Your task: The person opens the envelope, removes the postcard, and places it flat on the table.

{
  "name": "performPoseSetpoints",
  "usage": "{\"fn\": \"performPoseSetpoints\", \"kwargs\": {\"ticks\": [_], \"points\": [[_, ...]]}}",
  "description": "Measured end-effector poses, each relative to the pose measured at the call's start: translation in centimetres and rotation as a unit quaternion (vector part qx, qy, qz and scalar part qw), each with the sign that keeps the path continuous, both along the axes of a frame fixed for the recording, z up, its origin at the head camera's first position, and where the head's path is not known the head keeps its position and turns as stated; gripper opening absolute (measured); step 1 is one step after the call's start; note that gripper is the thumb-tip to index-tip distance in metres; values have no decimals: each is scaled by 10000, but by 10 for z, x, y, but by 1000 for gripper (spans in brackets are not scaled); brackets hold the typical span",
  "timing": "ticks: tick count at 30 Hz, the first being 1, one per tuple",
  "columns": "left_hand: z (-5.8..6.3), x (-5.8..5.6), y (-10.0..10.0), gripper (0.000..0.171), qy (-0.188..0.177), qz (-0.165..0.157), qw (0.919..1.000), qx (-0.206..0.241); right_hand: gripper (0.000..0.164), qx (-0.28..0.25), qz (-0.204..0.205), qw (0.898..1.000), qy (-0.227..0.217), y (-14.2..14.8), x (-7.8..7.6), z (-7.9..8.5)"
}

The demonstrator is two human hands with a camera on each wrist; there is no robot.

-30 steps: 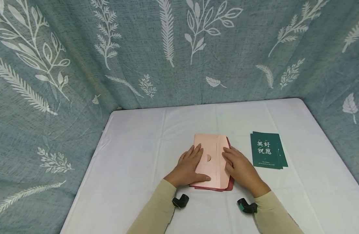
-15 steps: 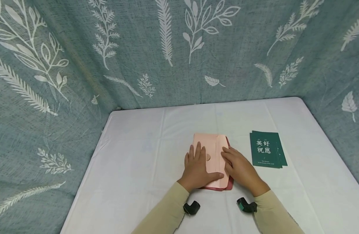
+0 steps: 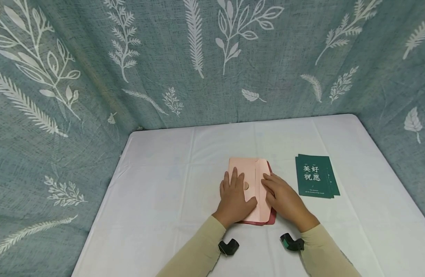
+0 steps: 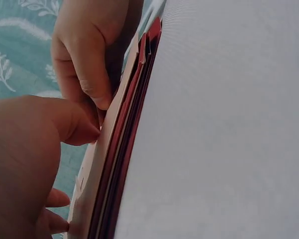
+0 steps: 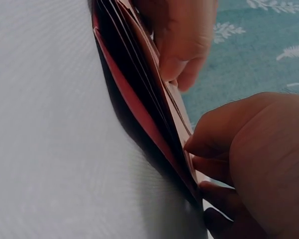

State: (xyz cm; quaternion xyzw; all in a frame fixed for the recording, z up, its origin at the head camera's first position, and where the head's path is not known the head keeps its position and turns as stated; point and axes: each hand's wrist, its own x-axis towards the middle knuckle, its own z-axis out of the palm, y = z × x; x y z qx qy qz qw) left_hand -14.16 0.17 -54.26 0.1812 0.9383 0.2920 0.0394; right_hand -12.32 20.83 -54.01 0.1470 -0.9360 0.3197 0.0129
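Note:
A pink envelope (image 3: 247, 165) lies on top of a small stack, its narrow flap folded over along the right side and a half-round notch near the middle. Dark red envelopes (image 3: 272, 218) peek out beneath it at the right and lower edges. My left hand (image 3: 234, 201) rests on the pink envelope with spread fingers, the thumb toward the flap. With its fingertips my right hand (image 3: 285, 197) presses the flap at the right edge. From the side, the left wrist view shows the layered stack (image 4: 122, 134); the right wrist view shows a gap between the layers.
Several dark green cards (image 3: 314, 179) with white lettering lie overlapped to the right of the stack. The white cloth-covered table (image 3: 164, 173) is bordered by a green leaf-patterned curtain (image 3: 157, 57) at the back and sides.
My left hand has shifted right across the pink envelope, then its thumb has drawn up closer to the other fingers. My right hand has stayed at the flap.

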Motion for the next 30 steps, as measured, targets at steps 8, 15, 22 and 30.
{"fn": "performPoseSetpoints", "kwargs": {"ticks": [8, 15, 22, 30], "points": [[10, -1, 3, 71, 279, 26, 9996, -56, 42, -19, -13, 10000, -60, 0, -1, -2], [21, -5, 1, 67, 488, -75, 9967, -647, 42, 41, -6, 10000, -27, 0, -1, -1], [37, -10, -2, 64, 24, -505, 9947, -899, 42, 59, 15, 10000, -39, 0, -1, 0], [43, -15, 1, 33, -53, -1163, 9860, -1193, 42, 70, 41, 10000, -36, 1, -1, -1]]}}
